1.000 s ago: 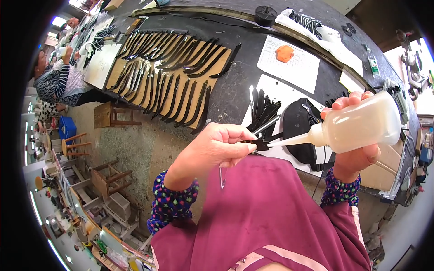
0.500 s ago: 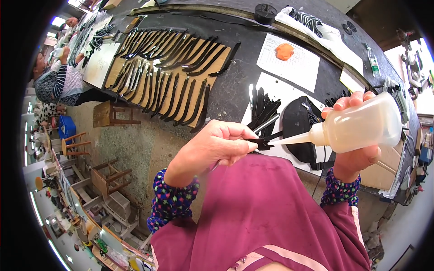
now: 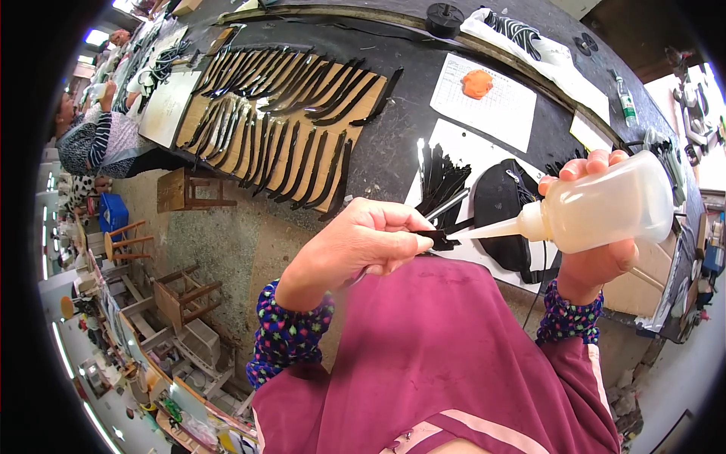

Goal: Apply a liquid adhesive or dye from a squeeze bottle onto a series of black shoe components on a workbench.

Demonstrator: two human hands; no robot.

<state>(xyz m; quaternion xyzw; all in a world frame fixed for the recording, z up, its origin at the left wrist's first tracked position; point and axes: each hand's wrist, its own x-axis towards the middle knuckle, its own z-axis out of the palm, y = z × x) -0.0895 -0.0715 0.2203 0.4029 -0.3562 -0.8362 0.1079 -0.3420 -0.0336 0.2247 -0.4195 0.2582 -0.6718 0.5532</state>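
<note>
Left hand [image 3: 370, 240]: centre frame, fingers curled shut, pinching small black strip [image 3: 437, 239] at its tip.
Right hand [image 3: 597, 250]: right of centre, wrapped tight round translucent squeeze bottle [image 3: 605, 213].
Nozzle: touching the strip.
Tabletop [image 3: 393, 144]: above, rows of black strips on cardboard [image 3: 302, 113].

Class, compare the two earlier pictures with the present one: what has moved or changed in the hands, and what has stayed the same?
Almost nothing has visibly changed. The left hand still pinches the small black strip, and the right hand still holds the translucent squeeze bottle with its nozzle tip at the strip; neither has taken hold of or let go of anything. The black strips on the brown board lie as before.
</note>
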